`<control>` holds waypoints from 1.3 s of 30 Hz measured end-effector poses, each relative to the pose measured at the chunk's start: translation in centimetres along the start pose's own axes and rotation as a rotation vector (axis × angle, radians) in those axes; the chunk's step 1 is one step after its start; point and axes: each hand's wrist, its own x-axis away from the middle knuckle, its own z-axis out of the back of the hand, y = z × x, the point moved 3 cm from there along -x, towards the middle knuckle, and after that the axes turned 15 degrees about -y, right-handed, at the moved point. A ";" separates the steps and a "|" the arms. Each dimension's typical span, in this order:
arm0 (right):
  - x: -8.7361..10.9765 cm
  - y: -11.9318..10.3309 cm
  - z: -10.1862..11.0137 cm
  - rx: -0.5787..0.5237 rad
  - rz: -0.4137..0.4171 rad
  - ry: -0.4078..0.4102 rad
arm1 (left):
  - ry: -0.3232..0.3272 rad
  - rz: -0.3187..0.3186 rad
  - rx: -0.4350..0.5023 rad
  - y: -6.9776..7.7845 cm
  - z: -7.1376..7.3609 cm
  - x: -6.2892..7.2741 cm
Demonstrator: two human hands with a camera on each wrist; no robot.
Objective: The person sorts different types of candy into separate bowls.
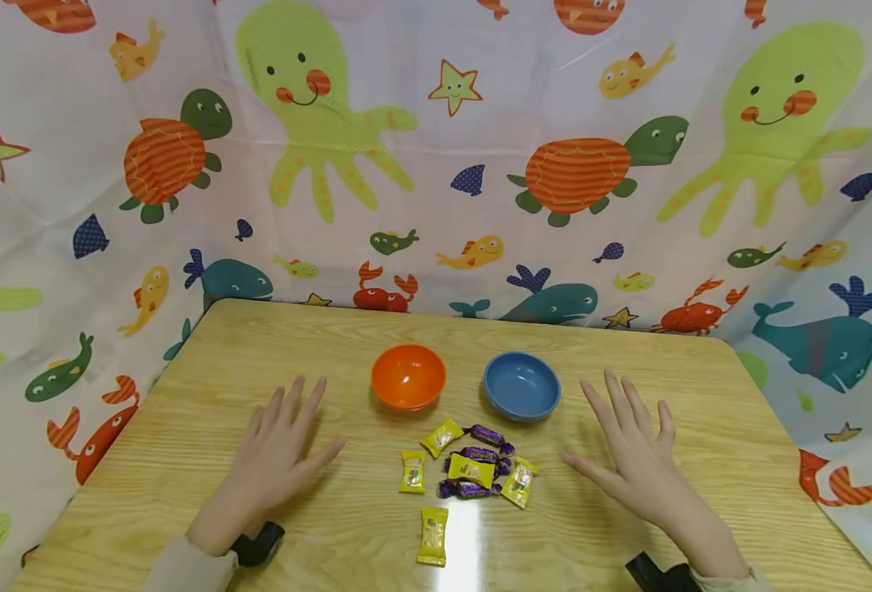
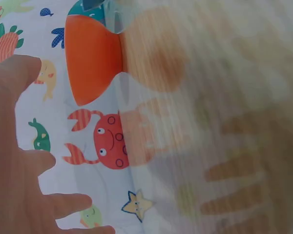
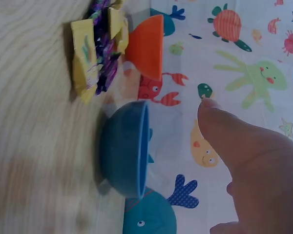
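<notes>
My left hand [image 1: 276, 456] is held with fingers spread, left of the candies and holding nothing. My right hand [image 1: 635, 460], fingers also spread, is to the right of the candies with nothing in it. Between the hands lie several yellow-wrapped candies [image 1: 432, 536] and several purple-wrapped candies [image 1: 472, 490], one yellow piece resting on top of the purple ones. Behind them stand an orange bowl [image 1: 408, 378] and, to its right, a blue bowl [image 1: 522, 386]. No candy shows inside either bowl. In the right wrist view, the thumb [image 3: 224, 129] points toward the blue bowl [image 3: 124, 151].
A glossy wooden table [image 1: 273, 337] bears everything. Around its back and sides hangs a white curtain [image 1: 406, 164] printed with sea animals. Dark straps with small camera mounts [image 1: 258, 544] sit at both wrists, below pale sleeves.
</notes>
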 end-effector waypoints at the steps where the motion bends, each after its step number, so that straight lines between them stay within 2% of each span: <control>1: -0.3 -0.2 0.1 -0.012 0.012 0.005 | 0.000 -0.009 0.012 0.0 0.1 -0.3; 5: -1.5 -1.1 0.4 -0.058 0.061 0.022 | 0.017 -0.059 0.096 0.0 0.4 -1.5; 9: -3.0 -2.1 0.6 -0.085 0.105 0.045 | 0.024 -0.112 0.233 0.2 0.7 -3.3; 14: -4.9 -3.4 0.4 -0.123 0.152 0.050 | 0.006 -0.154 0.469 0.8 0.4 -5.6; 20: -6.9 -5.1 -0.2 -0.155 0.228 0.013 | -0.011 -0.201 0.722 0.8 -0.7 -7.6; 23: -7.8 -5.9 -0.7 -0.166 0.257 -0.020 | -0.020 -0.237 0.789 0.7 -1.2 -8.5; 28: -9.3 -7.1 -1.4 -0.184 0.298 -0.083 | -0.040 -0.350 0.913 0.6 -1.3 -9.9; 32: -10.8 -8.4 -2.4 -0.217 0.405 -0.149 | -0.055 -0.441 1.007 0.3 -1.9 -10.9; 36: -11.8 -9.4 -3.7 -0.240 0.510 -0.259 | -0.062 -0.518 1.043 0.1 -2.9 -11.7; 39: -12.5 -9.8 -4.6 -0.221 0.526 -0.340 | -0.070 -0.534 1.044 0.3 -3.0 -12.0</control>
